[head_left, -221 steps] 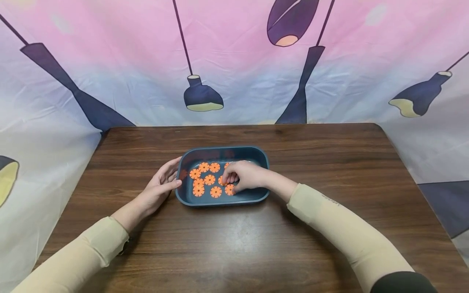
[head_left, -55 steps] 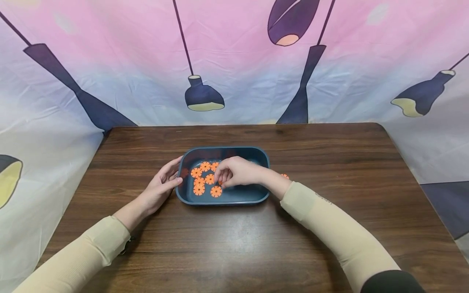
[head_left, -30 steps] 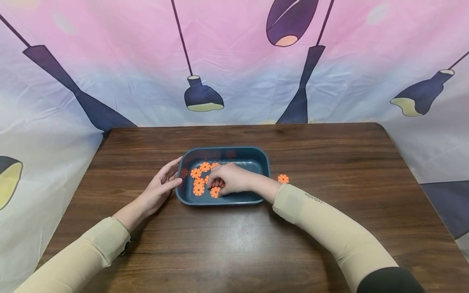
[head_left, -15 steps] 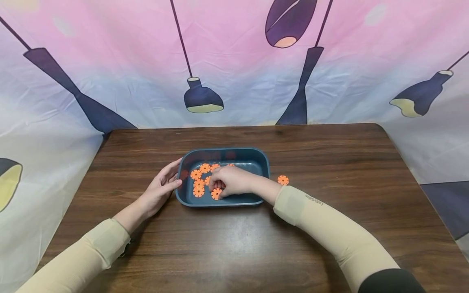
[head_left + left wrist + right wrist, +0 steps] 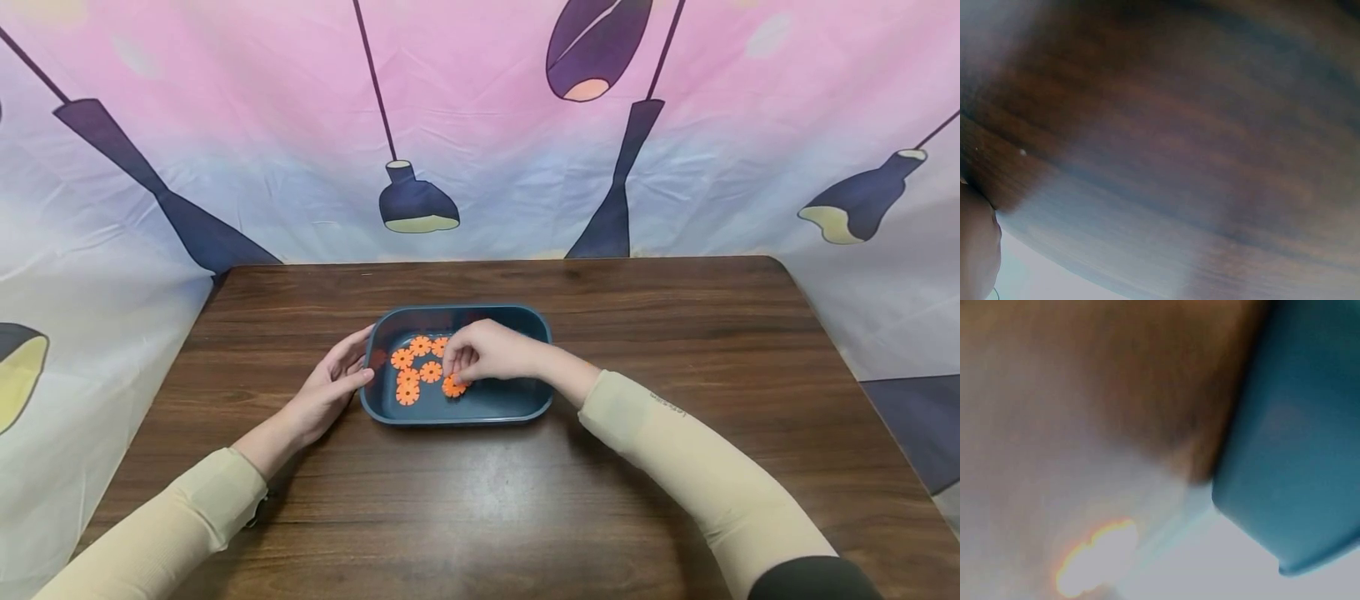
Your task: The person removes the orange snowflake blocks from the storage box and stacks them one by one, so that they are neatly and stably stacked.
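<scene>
A dark teal rectangular bin point(image 5: 517, 410) stands on the table, several orange flower-shaped notched discs point(image 5: 407, 392) lying flat at its left end. My right hand point(image 5: 498, 350) is inside the bin, thumb and fingers pinching one orange flower-shaped disc point(image 5: 453, 387), tilted and partly hidden by the fingers. My left hand point(image 5: 330, 383) holds the bin's left end, thumb at the rim and fingers along the outer wall. The right wrist view shows the bin's outer wall point(image 5: 1291, 444) and a glaring orange-edged patch point(image 5: 1097, 557) beside it. In the left wrist view only part of a hand point(image 5: 977, 244) shows.
The brown wood-grain table point(image 5: 480, 500) extends around the bin on all sides. Behind it hangs a pink and blue cloth point(image 5: 480, 125) printed with lamps. My right forearm point(image 5: 660, 433) crosses the table's right side, covering the spot just right of the bin.
My right hand has picked up the front disc and moved up and right with it. Discs have left the bin's right half; one seen on the table earlier is now hidden. The left hand stays put.
</scene>
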The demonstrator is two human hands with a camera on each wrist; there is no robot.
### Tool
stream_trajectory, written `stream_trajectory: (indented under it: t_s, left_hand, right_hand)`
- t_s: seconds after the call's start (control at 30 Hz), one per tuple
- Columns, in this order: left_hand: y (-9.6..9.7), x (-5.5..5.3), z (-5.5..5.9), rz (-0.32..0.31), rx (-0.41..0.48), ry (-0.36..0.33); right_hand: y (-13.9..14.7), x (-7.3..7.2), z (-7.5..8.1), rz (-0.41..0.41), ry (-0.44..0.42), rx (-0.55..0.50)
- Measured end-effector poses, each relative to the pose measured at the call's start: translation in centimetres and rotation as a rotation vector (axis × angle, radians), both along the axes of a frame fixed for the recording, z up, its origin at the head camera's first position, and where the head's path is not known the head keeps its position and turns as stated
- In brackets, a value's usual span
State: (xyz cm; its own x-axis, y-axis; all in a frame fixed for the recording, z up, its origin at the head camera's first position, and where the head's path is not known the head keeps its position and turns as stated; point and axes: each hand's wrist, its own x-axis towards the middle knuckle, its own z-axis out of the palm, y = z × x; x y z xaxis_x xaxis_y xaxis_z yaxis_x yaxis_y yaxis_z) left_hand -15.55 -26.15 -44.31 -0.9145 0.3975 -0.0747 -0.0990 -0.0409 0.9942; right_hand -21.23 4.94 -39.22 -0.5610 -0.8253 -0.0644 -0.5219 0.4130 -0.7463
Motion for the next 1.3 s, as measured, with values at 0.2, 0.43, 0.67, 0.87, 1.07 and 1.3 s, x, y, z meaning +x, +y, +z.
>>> stream_trajectory:
  t_s: [0.2, 0.43, 0.67, 0.87, 1.07, 1.3]
  left_hand:
    - [0.0, 0.0, 0.1, 0.006, -0.018, -0.003]
    - [0.0, 0.0, 0.0, 0.003, -0.012, 0.005]
    - [-0.1, 0.0, 0.0, 0.004, -0.004, 0.006]
    - [-0.1, 0.1, 0.0, 0.006, -0.009, 0.002]
    - [0.0, 0.0, 0.0, 0.001, -0.012, 0.015]
    - [0.0, -0.1, 0.0, 0.000, -0.008, 0.011]
  right_hand:
    - [2.2, -0.9, 1.8, -0.066, -0.010, -0.052]
    - [4.9, -1.5, 3.7, -0.150, -0.039, -0.088]
    - [8.2, -1.5, 4.5, -0.214, -0.107, -0.119]
    - [11.4, -1.2, 4.4, -0.256, -0.109, -0.098]
    - [14.4, -1.1, 3.7, -0.306, -0.146, -0.066]
    - [16.7, -1.0, 1.9, -0.313, -0.186, -0.009]
